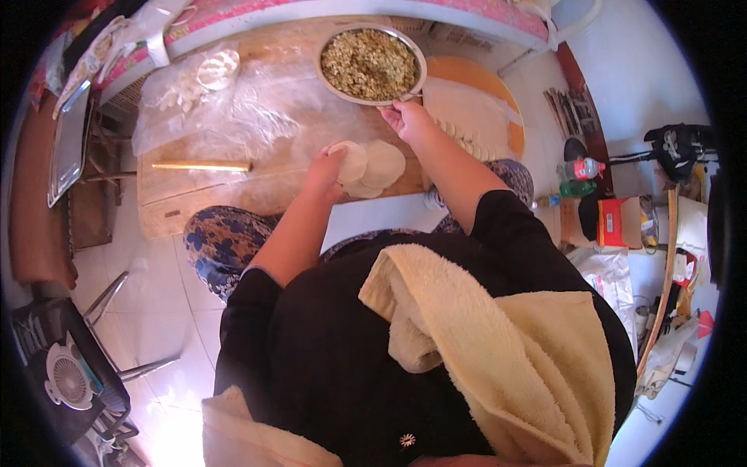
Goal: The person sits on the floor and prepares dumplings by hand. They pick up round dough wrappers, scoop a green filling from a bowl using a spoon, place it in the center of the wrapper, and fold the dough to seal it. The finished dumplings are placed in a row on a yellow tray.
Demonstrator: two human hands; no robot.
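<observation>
My left hand [322, 173] is closed on the edge of a round, pale dough wrapper [352, 162], held over the near edge of the wooden board [272, 193]. More wrappers [384, 165] lie overlapping just right of it. My right hand [408, 121] is at the near rim of a metal bowl [363, 102] full of chopped greenish-brown filling [366, 62]. Its fingers are bent together at the rim; a thin shiny piece shows beside them, but what they grip cannot be made out. Past my right forearm, several shaped dumplings [468, 143] sit in rows, partly hidden by the arm.
Left on the board lies a rolling pin [201, 166]. Clear plastic sheeting [261, 101] covers the board's far part, with small white dough pieces [180, 95] beyond. A round orange-rimmed tray [514, 128] stands at right. Bottles [580, 168] and boxes [618, 222] are on the far right.
</observation>
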